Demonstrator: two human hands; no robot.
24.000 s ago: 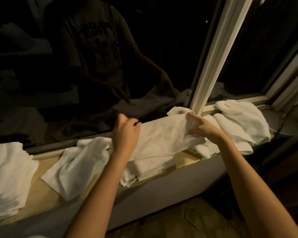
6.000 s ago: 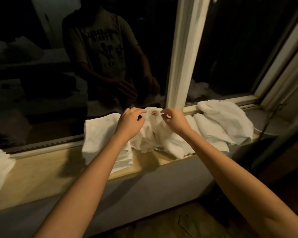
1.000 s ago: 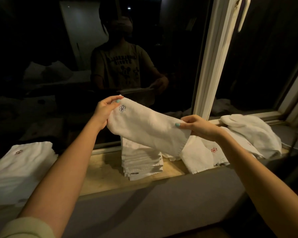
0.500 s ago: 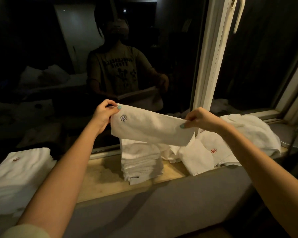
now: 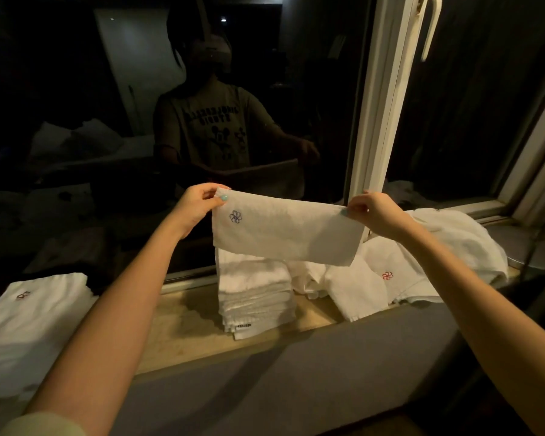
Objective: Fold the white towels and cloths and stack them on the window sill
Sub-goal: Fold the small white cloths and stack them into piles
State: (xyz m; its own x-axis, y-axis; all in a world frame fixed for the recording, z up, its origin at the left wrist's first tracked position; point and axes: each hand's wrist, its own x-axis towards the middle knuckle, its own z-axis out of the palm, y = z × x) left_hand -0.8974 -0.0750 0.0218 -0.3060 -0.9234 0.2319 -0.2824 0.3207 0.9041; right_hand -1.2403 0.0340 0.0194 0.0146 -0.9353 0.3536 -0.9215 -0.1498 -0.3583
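A cloth [image 5: 283, 234] is pinched by left hand [image 5: 195, 204] and right hand [image 5: 372, 212] above a folded stack [image 5: 255, 297], a heap [image 5: 453, 243] at 3 o'clock left unfolded.

A blue flower emblem [image 5: 235, 216] is stitched on the cloth [image 5: 290, 237] beside the left hand [image 5: 195, 205]'s pinch; the stack tag [image 5: 243, 326] below is unreadable.

The person is wearing a short-sleeved top: a pale sleeve [image 5: 41, 424] is showing at the lower left edge, and the forearms [image 5: 132, 294] are going bare. The left hand [image 5: 199, 204] is wearing mint-green polish on its thumbnail, and the right hand [image 5: 373, 212] is showing the same colour. The pane [image 5: 60, 73] is mirroring a dim T-shirt [image 5: 211, 127] carrying reversed lettering and cartoon mouse figures, and a pale headset [image 5: 213, 53] is sitting on the head.
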